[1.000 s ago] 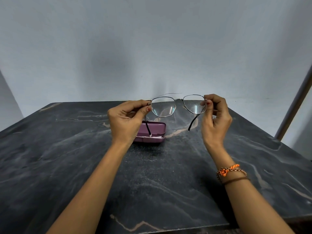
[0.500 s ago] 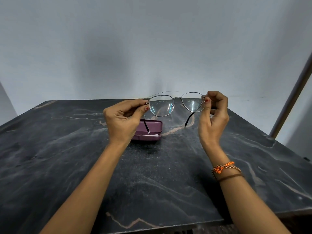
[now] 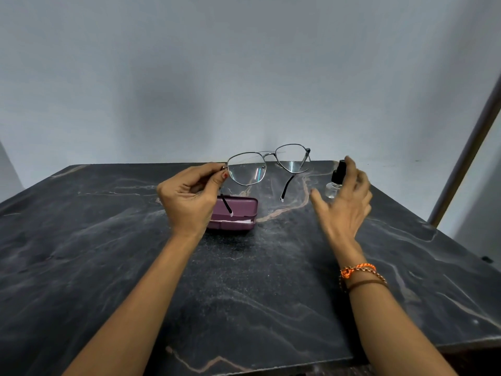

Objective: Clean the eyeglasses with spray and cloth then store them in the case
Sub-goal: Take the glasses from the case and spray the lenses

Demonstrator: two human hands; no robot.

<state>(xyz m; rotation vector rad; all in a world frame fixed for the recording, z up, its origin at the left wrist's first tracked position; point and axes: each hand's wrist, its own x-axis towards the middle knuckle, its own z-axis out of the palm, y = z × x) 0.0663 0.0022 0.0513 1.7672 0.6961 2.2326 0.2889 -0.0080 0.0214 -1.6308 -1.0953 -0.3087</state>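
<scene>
Head view: left hand pinches eyeglasses at one hinge, above tabletop; frame's long axis runs left-right, temples pointing toward the person. Right hand, grip spread wide w/ nothing held, beside upright spray bottle. Case below the glasses.

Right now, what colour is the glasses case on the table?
The case is a dull purple, with something white showing at its seam; the head view shows it.
</scene>
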